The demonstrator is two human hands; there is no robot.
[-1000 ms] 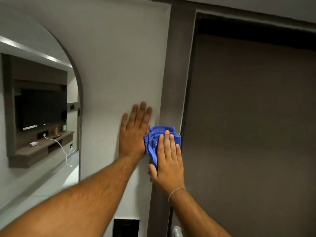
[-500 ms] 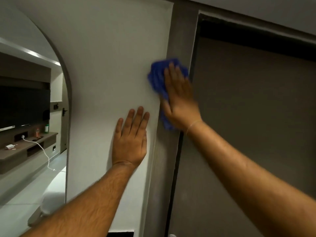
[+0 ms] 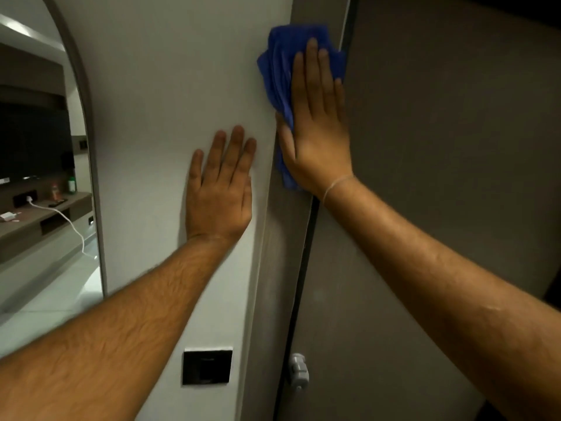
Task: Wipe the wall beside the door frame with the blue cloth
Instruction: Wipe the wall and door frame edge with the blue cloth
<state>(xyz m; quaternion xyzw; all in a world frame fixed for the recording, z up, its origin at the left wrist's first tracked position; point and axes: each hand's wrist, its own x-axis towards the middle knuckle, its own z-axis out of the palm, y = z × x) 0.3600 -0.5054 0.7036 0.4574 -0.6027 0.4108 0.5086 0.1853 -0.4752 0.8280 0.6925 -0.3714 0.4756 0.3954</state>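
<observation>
Room/surfaces, largest first:

Dark grey-brown flat door panel (image 3: pixel 455 147), matt, is filling the right half of the view, standing shut against its frame.

Pale white painted wall (image 3: pixel 170 101), smooth, is running floor-to-top between an arched opening on the left and the frame on the right.

Grey-brown wood-grain door frame strip (image 3: pixel 273 284) is standing vertical btwn wall and door; a dark gap is showing along its door side.

Arched opening w/ thin grey trim (image 3: pixel 88 147) is giving onto a 2nd room: dark TV screen (image 3: pixel 30 138), brown wall shelf (image 3: pixel 36 217) carrying small bottles and a white charger w/ white cable (image 3: pixel 73 229) trailing down, pale glossy floor (image 3: pixel 45 287).

Left hand (image 3: pixel 218 189), bare, is lying flat on the wall, palm down, fingers together pointing up, holding nothing; forearm is reaching in from lower left.

Right hand (image 3: pixel 315 123), thin band at wrist, is pressing flat w/ fingers spread slightly, pinning the cloth under palm rather than gripping it.

Crumpled bright blue cloth (image 3: pixel 279 74) is sitting high on the frame strip, its left edge overlapping the wall, right edge reaching the door gap; a tail is hanging below the palm.

Black square wall switch plate (image 3: pixel 206 367) is sitting low on the wall, beside the frame.

Small grey door latch (image 3: pixel 299 370) is sitting on the door edge, level w/ the plate.
</observation>
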